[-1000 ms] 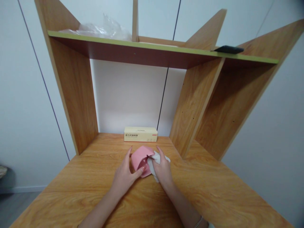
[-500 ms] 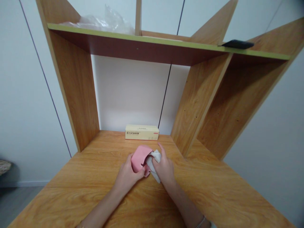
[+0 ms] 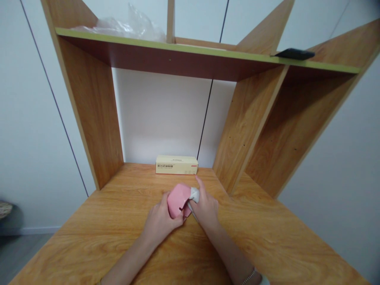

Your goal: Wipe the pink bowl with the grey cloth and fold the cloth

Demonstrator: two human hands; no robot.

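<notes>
Left hand (image 3: 160,219) clasps the pink container (image 3: 178,197), while right hand (image 3: 206,209) has white cloth (image 3: 194,194) in its fingers at the rim!

At the lower centre of the frame, the left hand (image 3: 162,219) grips a pink container (image 3: 179,198), while the right hand (image 3: 206,208) presses a white cloth (image 3: 194,194) against its rim. A pale yellow box (image 3: 176,165) stands just above them; a clear plastic bag (image 3: 124,28) lies upper left.

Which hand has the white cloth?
The right hand: white cloth pokes out beside its thumb, at the pink container's rim. The left hand holds only the container itself.
</notes>
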